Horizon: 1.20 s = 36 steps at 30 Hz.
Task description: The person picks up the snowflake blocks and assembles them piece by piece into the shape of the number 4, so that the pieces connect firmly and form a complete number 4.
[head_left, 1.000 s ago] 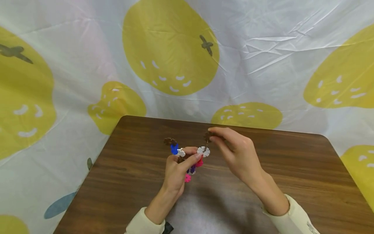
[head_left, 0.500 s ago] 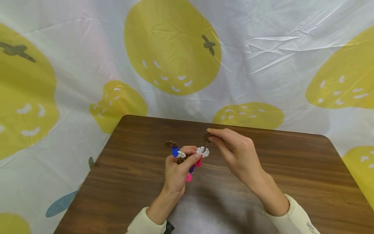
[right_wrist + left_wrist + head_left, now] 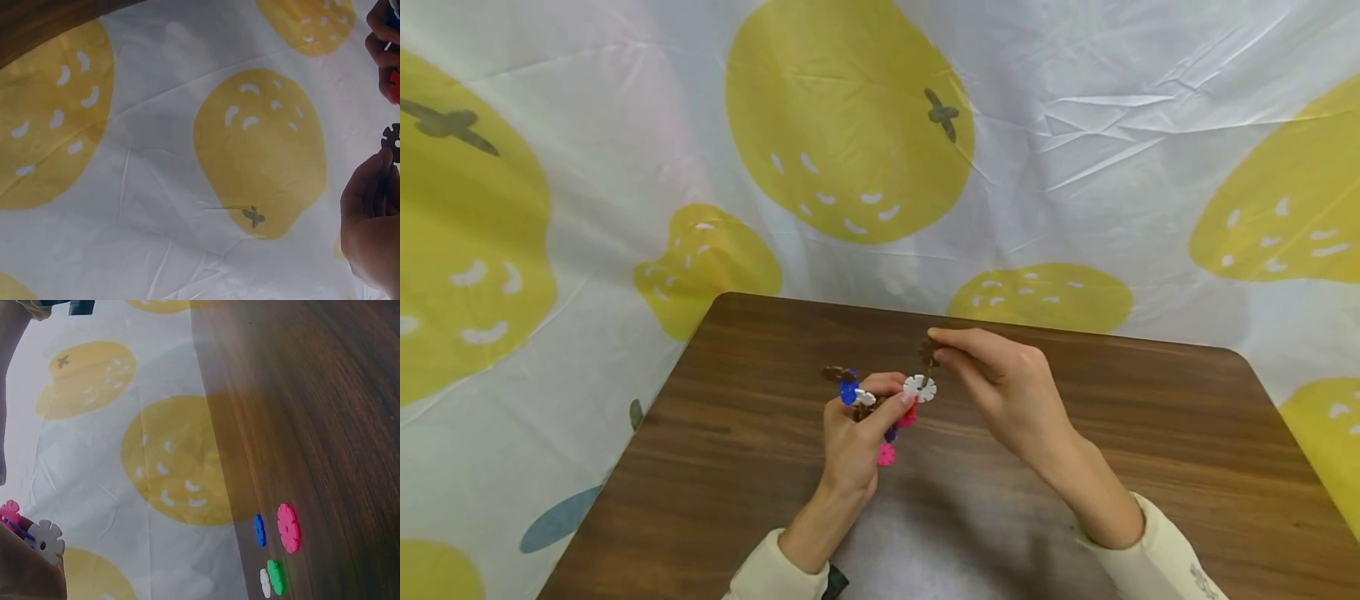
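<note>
In the head view my left hand [image 3: 852, 442] grips a cluster of joined, notched snowflake discs between thumb and fingers. A brown disc [image 3: 833, 374], a blue disc [image 3: 848, 392] and a small white disc [image 3: 866, 397] stick out on its left; a pink disc [image 3: 886, 454] hangs below. At the thumb tip a larger white disc [image 3: 917, 387] faces up. My right hand [image 3: 1018, 392] pinches another brown disc [image 3: 928, 353] just above it. A thin brown piece runs down to the white disc; whether they interlock, I cannot tell. The palm hides part of the cluster.
Both hands are held over a dark wooden table [image 3: 760, 492]. In the left wrist view, loose pink [image 3: 288, 528], blue [image 3: 259, 530], green [image 3: 275, 577] and white [image 3: 265, 583] discs lie near the table's edge. A fruit-print cloth [image 3: 865, 275] hangs behind.
The cluster has turned slightly in my left hand, so the brown and blue discs on its left sit at a different angle. My right hand keeps its pinch and shifts barely leftward.
</note>
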Each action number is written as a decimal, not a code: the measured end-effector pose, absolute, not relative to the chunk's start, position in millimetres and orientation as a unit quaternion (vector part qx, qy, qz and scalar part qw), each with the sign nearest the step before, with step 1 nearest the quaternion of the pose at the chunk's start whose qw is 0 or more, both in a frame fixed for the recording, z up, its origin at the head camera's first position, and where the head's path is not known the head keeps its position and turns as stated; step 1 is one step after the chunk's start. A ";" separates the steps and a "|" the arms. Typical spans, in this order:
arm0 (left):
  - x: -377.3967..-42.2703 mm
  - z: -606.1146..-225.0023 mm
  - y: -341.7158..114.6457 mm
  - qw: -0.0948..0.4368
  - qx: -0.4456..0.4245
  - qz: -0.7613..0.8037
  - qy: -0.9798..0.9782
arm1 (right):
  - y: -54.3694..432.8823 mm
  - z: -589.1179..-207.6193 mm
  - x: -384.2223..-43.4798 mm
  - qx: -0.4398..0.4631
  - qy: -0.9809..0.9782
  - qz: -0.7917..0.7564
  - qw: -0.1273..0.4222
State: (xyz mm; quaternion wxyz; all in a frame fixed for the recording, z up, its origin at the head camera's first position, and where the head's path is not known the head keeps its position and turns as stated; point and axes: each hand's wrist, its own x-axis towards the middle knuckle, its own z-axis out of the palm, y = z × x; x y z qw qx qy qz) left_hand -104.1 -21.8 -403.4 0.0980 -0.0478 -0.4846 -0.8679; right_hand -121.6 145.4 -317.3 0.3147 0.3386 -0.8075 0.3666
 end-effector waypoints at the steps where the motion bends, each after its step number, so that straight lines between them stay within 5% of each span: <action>1: -104.4 -403.4 -22.1 0.096 -0.048 -0.868 -0.485 | 144.9 -316.6 -121.3 0.341 -0.807 0.362 0.318; 19: -106.5 -404.1 -26.9 0.037 -0.061 -0.871 -0.486 | 145.1 -320.3 -121.0 0.335 -0.805 0.372 0.319; 36: -104.9 -397.8 -24.9 0.060 -0.075 -0.871 -0.481 | 145.1 -316.1 -113.9 0.315 -0.815 0.386 0.297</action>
